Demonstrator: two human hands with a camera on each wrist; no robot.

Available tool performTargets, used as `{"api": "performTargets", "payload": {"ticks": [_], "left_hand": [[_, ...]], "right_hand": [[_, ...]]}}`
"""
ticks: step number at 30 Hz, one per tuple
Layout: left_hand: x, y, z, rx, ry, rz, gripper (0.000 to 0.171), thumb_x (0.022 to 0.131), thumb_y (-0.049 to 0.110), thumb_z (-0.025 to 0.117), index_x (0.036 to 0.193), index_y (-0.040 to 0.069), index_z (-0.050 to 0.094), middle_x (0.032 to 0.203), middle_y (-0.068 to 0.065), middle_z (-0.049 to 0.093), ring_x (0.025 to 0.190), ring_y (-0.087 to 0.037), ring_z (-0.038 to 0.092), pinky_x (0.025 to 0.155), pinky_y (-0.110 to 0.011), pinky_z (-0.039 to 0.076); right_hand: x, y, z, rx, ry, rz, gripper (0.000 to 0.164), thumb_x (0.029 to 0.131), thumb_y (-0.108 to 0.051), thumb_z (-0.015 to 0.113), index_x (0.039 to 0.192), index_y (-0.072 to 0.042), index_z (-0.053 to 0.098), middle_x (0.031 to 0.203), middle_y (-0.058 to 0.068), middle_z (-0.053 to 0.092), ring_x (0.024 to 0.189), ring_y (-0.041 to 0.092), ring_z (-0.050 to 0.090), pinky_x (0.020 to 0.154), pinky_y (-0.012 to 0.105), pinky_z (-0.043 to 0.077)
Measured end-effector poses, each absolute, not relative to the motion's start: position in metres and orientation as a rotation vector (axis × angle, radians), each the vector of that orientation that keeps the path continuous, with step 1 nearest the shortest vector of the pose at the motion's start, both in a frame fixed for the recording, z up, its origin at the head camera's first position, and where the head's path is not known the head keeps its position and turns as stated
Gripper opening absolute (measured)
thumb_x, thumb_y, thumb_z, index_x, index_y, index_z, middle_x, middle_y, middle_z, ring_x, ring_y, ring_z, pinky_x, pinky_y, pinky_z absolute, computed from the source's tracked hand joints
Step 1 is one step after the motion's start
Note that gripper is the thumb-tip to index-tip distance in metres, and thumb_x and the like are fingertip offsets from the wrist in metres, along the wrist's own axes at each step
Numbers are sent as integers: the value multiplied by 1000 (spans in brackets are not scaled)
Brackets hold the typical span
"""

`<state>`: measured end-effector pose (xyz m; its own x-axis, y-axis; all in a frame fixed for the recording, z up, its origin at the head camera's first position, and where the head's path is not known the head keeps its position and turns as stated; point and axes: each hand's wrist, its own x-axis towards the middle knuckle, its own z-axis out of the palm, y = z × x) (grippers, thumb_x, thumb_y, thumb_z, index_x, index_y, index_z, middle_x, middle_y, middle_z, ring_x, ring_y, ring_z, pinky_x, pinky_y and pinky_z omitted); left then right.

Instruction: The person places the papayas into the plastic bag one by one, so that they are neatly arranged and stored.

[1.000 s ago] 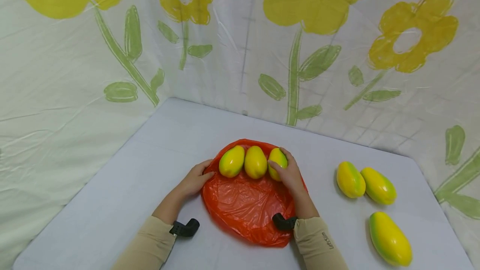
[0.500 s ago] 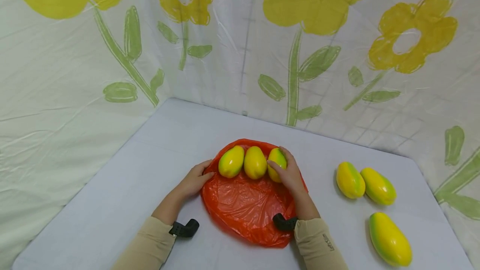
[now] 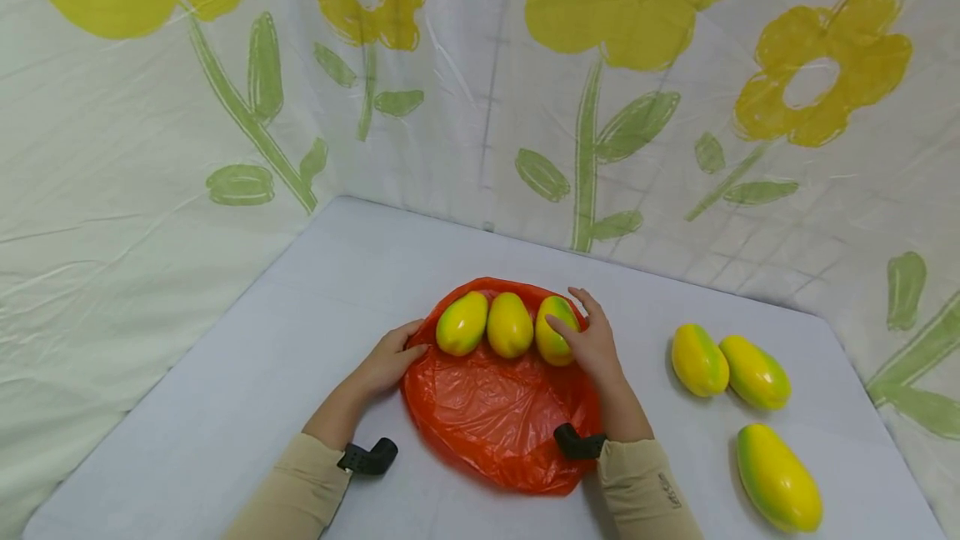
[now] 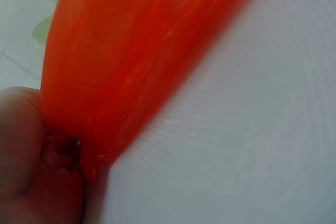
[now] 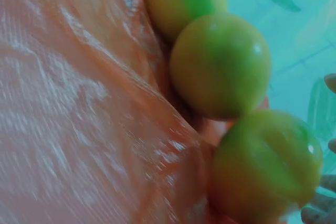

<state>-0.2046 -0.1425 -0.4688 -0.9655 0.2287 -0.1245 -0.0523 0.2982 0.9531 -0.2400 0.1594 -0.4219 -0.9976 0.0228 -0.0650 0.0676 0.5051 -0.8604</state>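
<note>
A red plastic bag [image 3: 495, 415] lies spread on the table with its mouth toward the far side. Three yellow-green mangoes sit in a row just inside that mouth: left mango [image 3: 462, 323], middle mango [image 3: 510, 325], right mango [image 3: 555, 330]. My left hand [image 3: 388, 358] grips the bag's left edge; the left wrist view shows the red film [image 4: 121, 66] bunched at the fingers. Around the right mango, my right hand [image 3: 596, 348] has its fingers spread and loose. Only the fingertips [image 5: 320, 203] of that hand show in the right wrist view, beside the nearest mango [image 5: 268, 166].
Farther right on the white table [image 3: 360, 257] lie two mangoes close together, one upright [image 3: 701, 360] and one slanted [image 3: 756, 372]. A larger-looking mango [image 3: 780, 477] lies nearer the front. A flower-printed curtain [image 3: 465, 123] hangs behind the table.
My right hand has loosened from the right mango and shifted slightly right, its fingers spreading. That mango stays in the bag's mouth. My left hand has not moved.
</note>
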Motion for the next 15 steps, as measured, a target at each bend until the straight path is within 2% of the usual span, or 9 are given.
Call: {"api": "performTargets", "payload": {"ticks": [7,15], "left_hand": [[-205,-142,-468,175,2333,1716,45,96,10,45,140,7,40,141,-14,45,124,-28,49,98,-41,47],[-205,-141,-468,144,2337,1704,44,96,10,45,140,8,40,142,-13,45,125,-28,49,99,-40,46]], "right_hand": [[-239,176,-413,72,2681,-1575,63,88,-28,63,142,-15,35,154,12,22,140,39,21,113,52,24],[-237,202,-405,161,2677,-1656,64,88,-30,63,143,-14,35,154,13,22,140,38,20,114,51,22]]}}
